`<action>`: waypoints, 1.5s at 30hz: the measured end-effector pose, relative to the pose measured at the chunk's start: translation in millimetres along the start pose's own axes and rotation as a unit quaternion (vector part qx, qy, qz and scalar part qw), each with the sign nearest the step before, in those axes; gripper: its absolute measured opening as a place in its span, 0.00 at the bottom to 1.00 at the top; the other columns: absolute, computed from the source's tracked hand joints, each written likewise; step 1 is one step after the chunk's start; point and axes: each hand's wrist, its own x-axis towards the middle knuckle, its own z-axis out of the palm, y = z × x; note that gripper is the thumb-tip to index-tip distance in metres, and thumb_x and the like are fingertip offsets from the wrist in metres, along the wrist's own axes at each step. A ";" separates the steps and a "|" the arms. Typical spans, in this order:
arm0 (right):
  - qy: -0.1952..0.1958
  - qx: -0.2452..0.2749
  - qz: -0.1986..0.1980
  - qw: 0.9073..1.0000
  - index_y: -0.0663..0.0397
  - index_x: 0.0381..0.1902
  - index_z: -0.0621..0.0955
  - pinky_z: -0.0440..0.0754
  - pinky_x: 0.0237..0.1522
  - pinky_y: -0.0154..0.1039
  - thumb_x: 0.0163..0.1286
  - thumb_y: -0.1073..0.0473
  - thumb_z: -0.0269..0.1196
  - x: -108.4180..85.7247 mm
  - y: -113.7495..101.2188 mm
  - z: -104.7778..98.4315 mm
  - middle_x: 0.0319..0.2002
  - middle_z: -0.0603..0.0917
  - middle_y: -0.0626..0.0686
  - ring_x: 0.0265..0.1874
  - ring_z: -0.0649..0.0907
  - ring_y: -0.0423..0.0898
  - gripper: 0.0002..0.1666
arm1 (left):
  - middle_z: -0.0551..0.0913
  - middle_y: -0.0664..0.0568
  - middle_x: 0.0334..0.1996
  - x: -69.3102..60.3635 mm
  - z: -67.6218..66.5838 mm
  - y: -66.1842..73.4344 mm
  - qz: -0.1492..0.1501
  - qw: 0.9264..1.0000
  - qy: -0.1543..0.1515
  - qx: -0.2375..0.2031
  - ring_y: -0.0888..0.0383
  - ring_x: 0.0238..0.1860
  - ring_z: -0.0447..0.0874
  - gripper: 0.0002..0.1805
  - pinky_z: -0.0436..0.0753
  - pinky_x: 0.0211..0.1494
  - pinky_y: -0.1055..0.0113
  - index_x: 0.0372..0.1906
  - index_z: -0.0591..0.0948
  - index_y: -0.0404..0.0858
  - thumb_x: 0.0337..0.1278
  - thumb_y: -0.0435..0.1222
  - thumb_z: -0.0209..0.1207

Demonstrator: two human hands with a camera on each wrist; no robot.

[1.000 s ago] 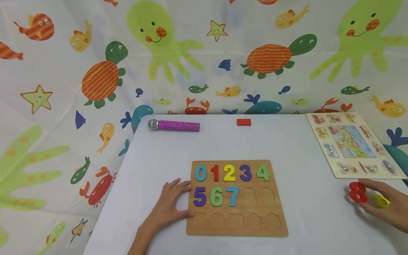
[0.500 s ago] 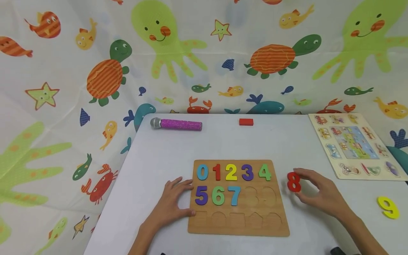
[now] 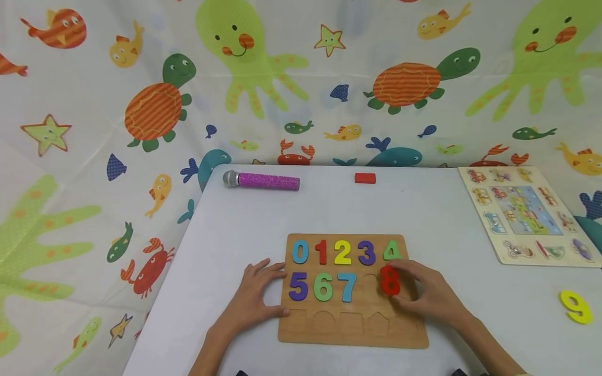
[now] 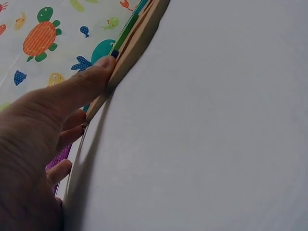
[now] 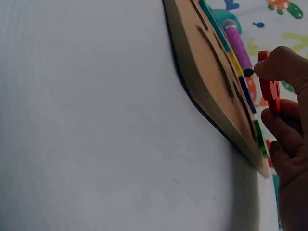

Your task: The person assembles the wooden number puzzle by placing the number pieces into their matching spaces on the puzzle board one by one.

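Note:
A wooden number board lies on the white table, with colourful numbers 0 to 7 in its upper two rows. My right hand pinches a red number 8 between thumb and fingers, held above the second row, right of the blue 7. In the right wrist view the red 8 stands tilted, apart from the board. My left hand rests at the board's left edge, its thumb and fingertips touching it. A yellow number 9 lies on the table at the far right.
A picture puzzle board lies at the back right. Along the back are a purple glittery microphone and a small red block. Behind the table hangs a sea-animal curtain. Recesses show in the number board's bottom row.
My right hand has carried the red 8 leftward from the far right to over the board, leaving the yellow 9 uncovered on the table. My left hand stays at the board's edge.

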 end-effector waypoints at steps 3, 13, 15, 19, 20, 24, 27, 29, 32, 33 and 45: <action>-0.003 0.003 0.001 1.000 0.50 0.61 0.78 0.71 0.60 0.26 0.41 0.59 0.82 0.4 -3.2 7.5 0.57 0.81 0.45 0.57 0.79 0.46 0.45 | 0.68 0.64 0.69 0.5 0.0 0.0 0.005 1.000 0.005 0.001 0.52 0.75 0.50 0.45 0.40 0.75 0.40 0.62 0.78 0.50 0.35 0.66 0.72; 0.005 0.022 -0.003 1.000 0.50 0.60 0.79 0.63 0.64 0.24 0.43 0.58 0.81 1.1 -7.8 25.5 0.57 0.82 0.46 0.60 0.78 0.53 0.42 | 0.68 0.64 0.69 0.4 2.0 -0.5 0.005 1.000 0.002 0.005 0.51 0.75 0.51 0.45 0.40 0.75 0.41 0.62 0.78 0.50 0.36 0.66 0.71; 0.003 0.019 0.002 1.000 0.51 0.60 0.79 0.63 0.65 0.24 0.43 0.58 0.81 1.3 -8.5 26.5 0.57 0.82 0.46 0.60 0.78 0.54 0.42 | 0.68 0.64 0.70 0.4 1.9 -0.5 0.003 1.000 0.000 0.006 0.51 0.75 0.50 0.45 0.40 0.75 0.41 0.62 0.78 0.50 0.36 0.66 0.71; 0.000 0.001 0.006 1.000 0.51 0.59 0.80 0.70 0.63 0.29 0.44 0.55 0.81 1.1 -10.0 28.8 0.57 0.82 0.46 0.59 0.79 0.52 0.42 | 0.68 0.64 0.70 0.6 1.3 -0.3 0.000 1.000 -0.002 0.006 0.52 0.76 0.49 0.45 0.39 0.75 0.41 0.63 0.77 0.50 0.35 0.66 0.71; 0.000 -0.005 0.006 1.000 0.51 0.59 0.80 0.72 0.62 0.31 0.43 0.55 0.81 1.1 -10.4 29.5 0.57 0.82 0.46 0.58 0.79 0.51 0.42 | 0.68 0.64 0.70 0.7 1.1 -0.3 -0.001 1.000 -0.002 0.006 0.52 0.76 0.49 0.45 0.39 0.75 0.41 0.63 0.77 0.50 0.35 0.66 0.71; 0.006 -0.019 0.003 1.000 0.52 0.59 0.80 0.77 0.58 0.36 0.42 0.54 0.81 0.9 -11.3 32.1 0.57 0.82 0.45 0.56 0.81 0.49 0.42 | 0.68 0.64 0.70 1.1 0.9 0.1 0.000 1.000 -0.003 0.008 0.52 0.76 0.49 0.45 0.39 0.75 0.41 0.63 0.77 0.50 0.35 0.66 0.71; 0.008 -0.022 0.005 1.000 0.51 0.59 0.80 0.75 0.60 0.34 0.42 0.53 0.81 0.7 -11.5 33.2 0.58 0.81 0.45 0.57 0.80 0.49 0.43 | 0.69 0.63 0.70 1.5 0.8 0.7 0.004 1.000 0.000 0.008 0.51 0.76 0.50 0.45 0.40 0.75 0.40 0.62 0.77 0.50 0.36 0.66 0.71; 0.007 -0.022 0.007 1.000 0.51 0.60 0.80 0.73 0.61 0.31 0.43 0.53 0.81 0.7 -11.7 33.7 0.58 0.81 0.45 0.57 0.80 0.49 0.43 | 0.69 0.62 0.69 1.5 0.7 1.1 0.005 1.000 0.002 0.007 0.51 0.75 0.50 0.44 0.40 0.75 0.40 0.62 0.78 0.50 0.36 0.66 0.71; 0.004 -0.023 0.008 1.000 0.51 0.60 0.80 0.70 0.62 0.28 0.44 0.53 0.81 0.8 -11.4 34.2 0.60 0.80 0.45 0.58 0.79 0.49 0.43 | 0.69 0.62 0.69 1.2 0.7 1.6 0.003 1.000 0.003 0.003 0.51 0.75 0.50 0.44 0.40 0.75 0.40 0.62 0.78 0.50 0.36 0.65 0.72; 0.003 -0.024 0.008 1.000 0.51 0.60 0.79 0.69 0.62 0.27 0.44 0.52 0.80 0.8 -11.3 34.3 0.60 0.80 0.45 0.59 0.79 0.49 0.43 | 0.69 0.63 0.69 1.1 0.8 1.7 0.001 1.000 0.002 0.002 0.51 0.76 0.50 0.44 0.39 0.75 0.40 0.62 0.78 0.50 0.36 0.65 0.72; -0.005 -0.025 0.007 1.000 0.51 0.61 0.79 0.59 0.65 0.22 0.45 0.51 0.80 0.7 -10.7 34.1 0.62 0.78 0.45 0.61 0.76 0.50 0.44 | 0.69 0.62 0.70 0.8 -0.3 2.7 -0.005 1.000 -0.002 0.001 0.52 0.76 0.49 0.44 0.39 0.75 0.41 0.63 0.77 0.50 0.36 0.65 0.72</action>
